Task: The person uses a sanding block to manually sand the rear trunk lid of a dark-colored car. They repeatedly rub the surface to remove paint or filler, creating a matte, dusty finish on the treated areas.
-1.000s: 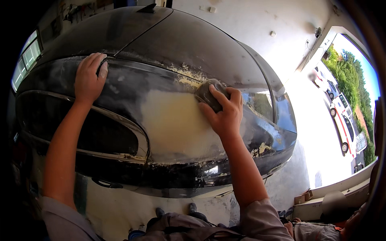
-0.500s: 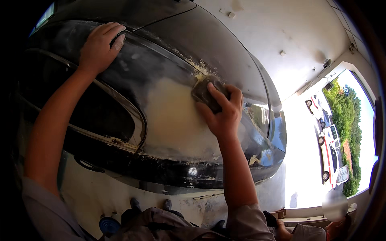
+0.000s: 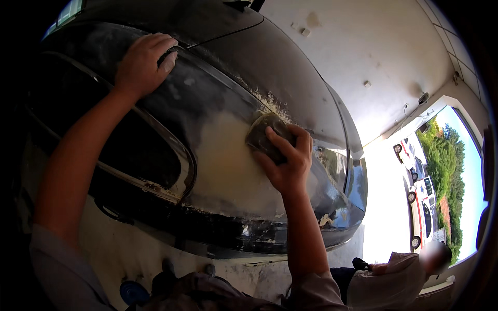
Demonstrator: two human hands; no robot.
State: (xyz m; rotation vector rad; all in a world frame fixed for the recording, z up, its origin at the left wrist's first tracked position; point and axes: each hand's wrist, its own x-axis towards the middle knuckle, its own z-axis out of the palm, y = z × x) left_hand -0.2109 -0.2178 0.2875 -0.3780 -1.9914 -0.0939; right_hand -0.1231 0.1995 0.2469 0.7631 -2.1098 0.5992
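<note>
Left side: dark-glazed side window [image 3: 137, 150] of the black, dust-hazed car [image 3: 179, 106], trim along its lower edge scuffed. Blue round object [image 3: 134, 293] on the floor below. Left hand [image 3: 147, 65] rests on the body near the panel seam, fingers together and bent over, thumb spread off them, tips whitish with dust; a dark bit shows between thumb and fingers, can't tell whether it's gripped. Dark shoes [image 3: 209, 269] on the floor at lower centre. Mid-panel: pale yellowish patch [image 3: 223, 160], edges fading into the black. Dark block [image 3: 262, 136] sits against the car at the patch's upper right edge, just below crumbly yellowish residue [image 3: 274, 103] along the seam. Right hand [image 3: 291, 160] is closed on the block, thumb on the near side, fingers over its top and far side. Chipped spot [image 3: 326, 220] lower right on the bodywork. Further right: a co-worker [image 3: 386, 282] in a light top, and beyond the opening, white vehicles with red stripes [image 3: 419, 220] and green trees [image 3: 441, 166].
</note>
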